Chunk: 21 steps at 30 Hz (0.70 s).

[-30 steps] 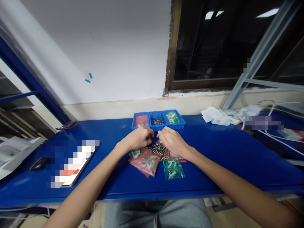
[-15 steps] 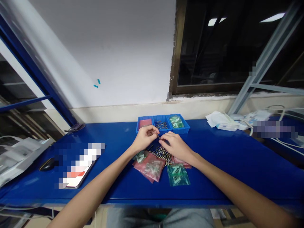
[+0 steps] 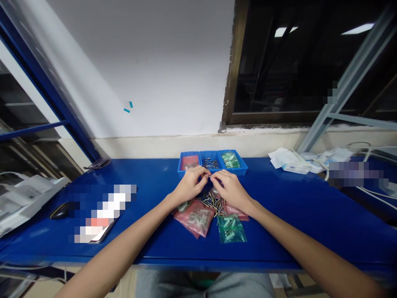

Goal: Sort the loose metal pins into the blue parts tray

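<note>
Over the pile, my left hand (image 3: pixel 191 183) and my right hand (image 3: pixel 232 188) meet fingertip to fingertip. Both are closed in a pinch on one small, slim metal piece (image 3: pixel 210 176), mostly covered by the fingers. Just below them lies a heap of slim metal pieces (image 3: pixel 214 203), gold and dark, too small to tell their kind. Pink plastic bags (image 3: pixel 197 219) with small pale parts lie to the left of the heap. A green plastic bag (image 3: pixel 232 229) with similar contents rests in front, and another pink bag (image 3: pixel 238 212) is partly under my right hand.
Behind my hands stand three joined blue bins (image 3: pixel 244 169), holding pink bags, metal pieces and green bags. To the left are a phone (image 3: pixel 105 217), partly blurred out, and a black mouse (image 3: pixel 63 211). White tissue packs (image 3: pixel 294 162) lie at the back right.
My hands have shifted slightly and drawn closer together, with the small metal piece now lying more sideways between the fingertips. The bags and the heap look much the same.
</note>
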Each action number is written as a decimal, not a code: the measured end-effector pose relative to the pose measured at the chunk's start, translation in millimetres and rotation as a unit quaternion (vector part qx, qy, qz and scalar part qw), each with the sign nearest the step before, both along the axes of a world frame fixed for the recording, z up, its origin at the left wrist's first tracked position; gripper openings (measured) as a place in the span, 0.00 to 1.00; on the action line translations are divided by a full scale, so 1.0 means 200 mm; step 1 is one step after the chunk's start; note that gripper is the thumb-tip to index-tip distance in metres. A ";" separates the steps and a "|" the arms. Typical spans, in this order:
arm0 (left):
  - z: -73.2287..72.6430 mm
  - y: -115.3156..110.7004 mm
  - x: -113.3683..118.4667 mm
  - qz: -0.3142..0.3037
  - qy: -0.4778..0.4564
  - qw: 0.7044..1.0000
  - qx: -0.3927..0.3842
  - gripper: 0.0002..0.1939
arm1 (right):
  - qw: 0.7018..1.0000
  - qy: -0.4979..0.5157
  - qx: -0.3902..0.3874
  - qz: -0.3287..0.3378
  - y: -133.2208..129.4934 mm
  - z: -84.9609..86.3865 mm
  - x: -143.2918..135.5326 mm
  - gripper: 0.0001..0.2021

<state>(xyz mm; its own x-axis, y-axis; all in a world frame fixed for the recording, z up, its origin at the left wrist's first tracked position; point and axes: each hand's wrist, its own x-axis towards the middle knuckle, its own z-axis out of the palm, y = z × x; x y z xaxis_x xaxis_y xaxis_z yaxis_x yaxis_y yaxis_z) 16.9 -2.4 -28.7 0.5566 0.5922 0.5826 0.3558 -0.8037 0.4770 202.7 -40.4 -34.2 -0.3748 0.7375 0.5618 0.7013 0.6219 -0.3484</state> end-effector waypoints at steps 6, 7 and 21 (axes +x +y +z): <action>-0.01 0.00 -0.01 -0.003 0.074 0.994 0.076 0.09 | 0.999 0.017 -0.003 -0.037 0.00 0.00 0.01 0.10; -0.01 0.00 -0.01 0.000 0.077 0.994 0.082 0.09 | 0.999 0.019 -0.004 -0.042 0.00 0.00 0.01 0.10; -0.02 -0.01 -0.01 0.026 0.080 0.988 0.133 0.09 | 0.998 0.053 -0.019 -0.022 -0.01 -0.01 -0.01 0.14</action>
